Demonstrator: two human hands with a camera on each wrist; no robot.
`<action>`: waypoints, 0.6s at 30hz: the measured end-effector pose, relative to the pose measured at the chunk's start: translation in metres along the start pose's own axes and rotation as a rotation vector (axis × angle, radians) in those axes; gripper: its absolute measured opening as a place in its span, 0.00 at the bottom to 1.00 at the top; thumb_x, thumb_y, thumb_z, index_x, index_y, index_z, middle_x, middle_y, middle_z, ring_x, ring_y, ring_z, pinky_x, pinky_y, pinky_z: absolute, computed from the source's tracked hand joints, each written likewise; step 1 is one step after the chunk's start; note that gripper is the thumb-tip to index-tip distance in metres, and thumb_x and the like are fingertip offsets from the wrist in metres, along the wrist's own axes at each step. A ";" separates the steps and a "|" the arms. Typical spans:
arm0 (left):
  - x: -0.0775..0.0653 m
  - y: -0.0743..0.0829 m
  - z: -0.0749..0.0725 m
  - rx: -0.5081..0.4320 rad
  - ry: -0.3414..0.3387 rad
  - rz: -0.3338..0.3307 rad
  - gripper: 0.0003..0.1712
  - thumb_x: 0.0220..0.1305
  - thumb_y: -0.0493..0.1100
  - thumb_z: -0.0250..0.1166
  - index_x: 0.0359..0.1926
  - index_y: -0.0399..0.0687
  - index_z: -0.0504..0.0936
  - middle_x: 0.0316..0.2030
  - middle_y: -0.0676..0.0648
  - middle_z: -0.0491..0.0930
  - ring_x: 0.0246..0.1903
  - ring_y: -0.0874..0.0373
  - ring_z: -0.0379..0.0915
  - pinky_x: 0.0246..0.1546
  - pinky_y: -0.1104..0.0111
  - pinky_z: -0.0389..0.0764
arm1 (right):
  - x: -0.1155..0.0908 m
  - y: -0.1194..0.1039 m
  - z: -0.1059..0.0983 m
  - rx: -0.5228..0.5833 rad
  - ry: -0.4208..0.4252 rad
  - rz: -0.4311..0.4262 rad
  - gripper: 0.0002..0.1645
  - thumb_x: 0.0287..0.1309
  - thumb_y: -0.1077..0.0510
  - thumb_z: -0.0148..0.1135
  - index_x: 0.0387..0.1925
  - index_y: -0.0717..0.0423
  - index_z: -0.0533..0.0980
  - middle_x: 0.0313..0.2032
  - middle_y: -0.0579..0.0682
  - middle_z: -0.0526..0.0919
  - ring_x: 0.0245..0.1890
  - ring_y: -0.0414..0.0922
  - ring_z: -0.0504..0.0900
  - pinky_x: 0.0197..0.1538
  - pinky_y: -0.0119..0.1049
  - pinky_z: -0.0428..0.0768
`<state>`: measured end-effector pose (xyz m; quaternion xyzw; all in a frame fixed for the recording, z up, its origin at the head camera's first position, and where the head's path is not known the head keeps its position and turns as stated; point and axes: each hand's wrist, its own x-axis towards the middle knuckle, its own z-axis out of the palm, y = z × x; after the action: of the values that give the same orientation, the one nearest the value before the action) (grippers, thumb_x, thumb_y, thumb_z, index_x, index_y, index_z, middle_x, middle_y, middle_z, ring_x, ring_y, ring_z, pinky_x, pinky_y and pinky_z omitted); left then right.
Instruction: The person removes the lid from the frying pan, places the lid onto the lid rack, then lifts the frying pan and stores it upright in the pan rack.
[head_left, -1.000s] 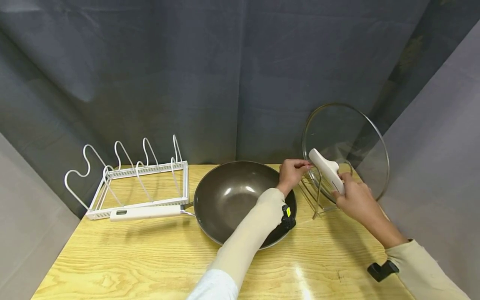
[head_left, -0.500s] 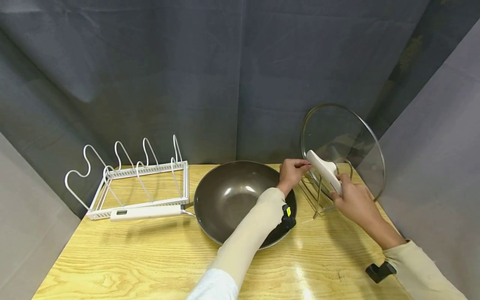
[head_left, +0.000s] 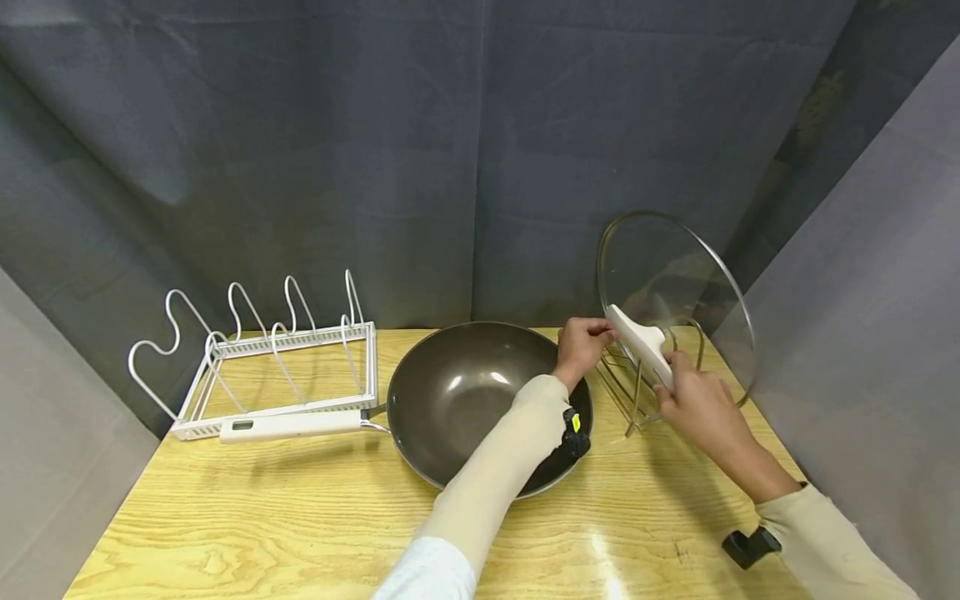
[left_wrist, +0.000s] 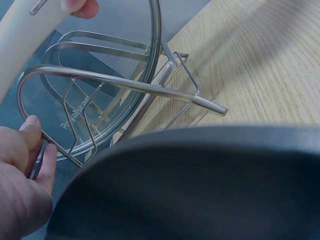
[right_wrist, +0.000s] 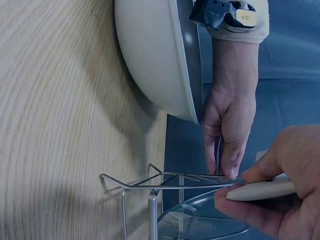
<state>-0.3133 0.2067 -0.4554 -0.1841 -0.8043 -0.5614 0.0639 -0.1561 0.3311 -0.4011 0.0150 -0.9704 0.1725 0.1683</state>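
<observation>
A glass lid (head_left: pixel 602 258) with a metal rim stands tilted in a metal wire lid rack (left_wrist: pixel 160 90). My right hand (head_left: pixel 703 408) grips the lid's long white handle (head_left: pixel 637 337). My left hand (head_left: pixel 581 348) reaches across the wok and pinches the rack's wire loop between thumb and fingers. In the left wrist view the lid's lower rim passes between the rack's loops. Both the left hand (right_wrist: pixel 231 120) and the right hand (right_wrist: pixel 280 187) show close together in the right wrist view.
A dark wok (head_left: pixel 465 392) with a white handle (head_left: pixel 300 426) sits mid-table under my left forearm. At the left stands a white rack (head_left: pixel 277 408) with several wavy dividers, overlapped by the wok handle. Grey curtains (head_left: pixel 420 167) rise behind the wooden table (head_left: pixel 300 517).
My right hand and the lid have shifted a little to the left, and the lid has turned to look narrower. The left hand stays almost still on the rack.
</observation>
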 end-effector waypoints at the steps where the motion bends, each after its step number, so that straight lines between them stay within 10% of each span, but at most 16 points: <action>1: 0.000 0.000 0.000 0.001 0.001 0.003 0.05 0.63 0.42 0.74 0.39 0.48 0.93 0.36 0.51 0.91 0.34 0.64 0.85 0.34 0.82 0.72 | 0.000 0.000 0.001 0.000 0.001 0.000 0.29 0.61 0.64 0.64 0.61 0.73 0.68 0.31 0.72 0.82 0.25 0.62 0.82 0.24 0.57 0.75; 18: 0.001 -0.001 0.000 0.022 0.016 -0.029 0.05 0.61 0.37 0.73 0.37 0.49 0.94 0.33 0.51 0.90 0.30 0.64 0.80 0.32 0.79 0.72 | -0.003 -0.005 0.008 -0.014 0.041 -0.021 0.29 0.58 0.65 0.64 0.59 0.73 0.68 0.27 0.72 0.81 0.22 0.65 0.82 0.22 0.59 0.73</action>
<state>-0.3145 0.2067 -0.4564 -0.1673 -0.8126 -0.5546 0.0641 -0.1552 0.3237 -0.4072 0.0204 -0.9678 0.1641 0.1899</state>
